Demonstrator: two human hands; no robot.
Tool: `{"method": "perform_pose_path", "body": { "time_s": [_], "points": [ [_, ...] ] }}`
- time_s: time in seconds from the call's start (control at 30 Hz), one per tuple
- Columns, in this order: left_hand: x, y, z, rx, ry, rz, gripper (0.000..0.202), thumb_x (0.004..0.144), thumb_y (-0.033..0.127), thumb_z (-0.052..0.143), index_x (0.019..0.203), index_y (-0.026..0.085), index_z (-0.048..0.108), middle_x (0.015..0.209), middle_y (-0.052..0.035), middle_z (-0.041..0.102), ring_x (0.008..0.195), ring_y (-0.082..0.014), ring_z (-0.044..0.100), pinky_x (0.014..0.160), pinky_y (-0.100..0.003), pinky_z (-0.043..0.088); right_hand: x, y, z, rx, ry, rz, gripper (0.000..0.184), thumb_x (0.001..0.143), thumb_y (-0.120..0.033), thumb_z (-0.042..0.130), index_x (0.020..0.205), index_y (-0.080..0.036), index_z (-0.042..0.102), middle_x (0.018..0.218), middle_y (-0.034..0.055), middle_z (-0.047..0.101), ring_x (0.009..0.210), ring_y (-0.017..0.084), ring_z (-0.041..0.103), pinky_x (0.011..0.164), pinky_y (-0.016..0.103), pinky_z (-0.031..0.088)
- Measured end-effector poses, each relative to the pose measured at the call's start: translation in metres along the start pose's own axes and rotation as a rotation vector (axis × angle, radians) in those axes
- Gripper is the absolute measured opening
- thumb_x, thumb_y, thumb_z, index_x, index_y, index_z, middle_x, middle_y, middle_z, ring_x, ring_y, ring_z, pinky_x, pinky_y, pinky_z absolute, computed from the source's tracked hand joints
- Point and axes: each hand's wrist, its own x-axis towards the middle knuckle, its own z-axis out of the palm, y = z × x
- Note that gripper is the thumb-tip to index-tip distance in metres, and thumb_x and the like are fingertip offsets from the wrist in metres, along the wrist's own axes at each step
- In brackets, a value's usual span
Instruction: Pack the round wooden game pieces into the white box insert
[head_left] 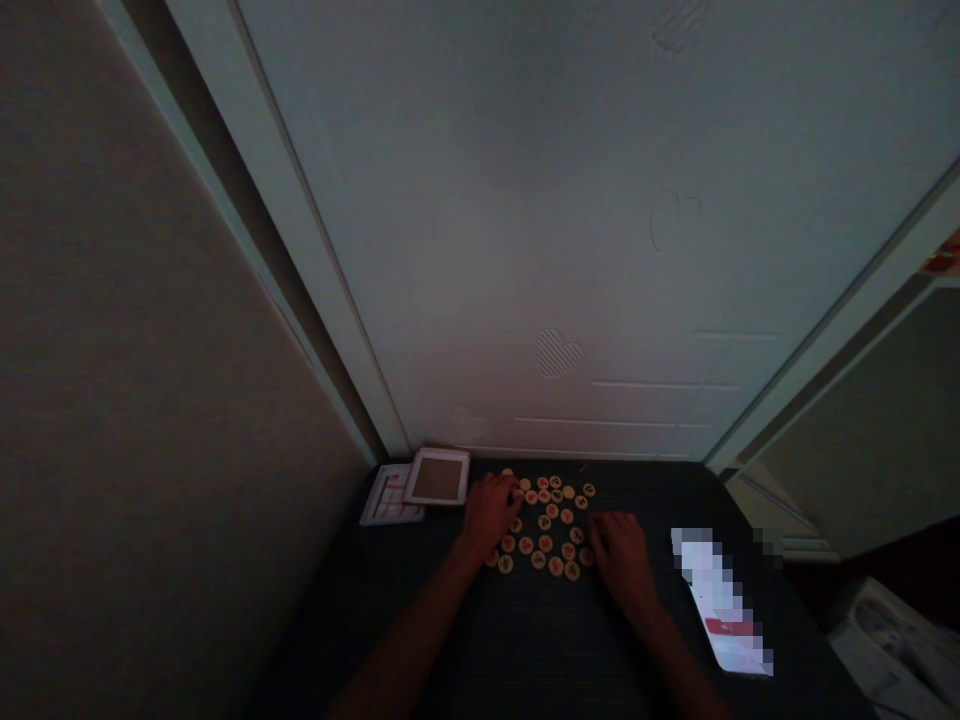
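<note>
Several round wooden Chinese chess pieces (545, 543) lie loose on the dark table, some marked in red and some in black, a few showing no mark. My left hand (491, 508) rests at the left side of the spread, fingers loosely bent and apart over some of the pieces, which it partly hides. At the right side of the spread is my right hand (621, 555), its fingers loosely curled beside the outermost pieces. No piece is visibly gripped in either hand, though the undersides of the fingers are hidden.
A shallow square frame-like tray or lid (438, 478) overlaps a pale box (391, 495) with pink markings at the back left. A lit phone-like screen (724, 610), partly pixelated, lies on the right of the dark table (525, 660). A white panel (480, 250) rises behind.
</note>
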Motion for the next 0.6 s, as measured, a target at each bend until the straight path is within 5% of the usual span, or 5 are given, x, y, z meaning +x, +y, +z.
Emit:
{"method": "perform_pose_path", "body": {
  "time_s": [0.3,0.6],
  "points": [
    [-0.005,0.003,0.005,0.005,-0.064,-0.052,0.019,0.091,0.024,0.065,0.11,0.025,0.069,0.12,-0.0068,0.068,0.117,-0.0234,0.062,0.099,-0.033,0.046,-0.006,0.022,-0.014,-0.037,0.048,0.047,0.029,0.102,-0.035,0.045,0.109,-0.022,0.07,0.109,0.0118,0.071,0.105,0.029,0.062,0.09,0.042,0.046],
    [-0.012,-0.007,-0.002,-0.079,-0.078,-0.099,0.021,0.098,0.023,0.052,0.112,0.026,0.067,0.111,-0.0038,0.073,0.104,-0.0188,0.069,0.091,-0.028,0.05,0.05,-0.002,0.01,0.016,-0.108,-0.099,0.026,0.098,-0.02,0.05,0.114,-0.024,0.071,0.115,0.0087,0.071,0.11,0.025,0.063,0.096,0.04,0.049]
  ]
}}
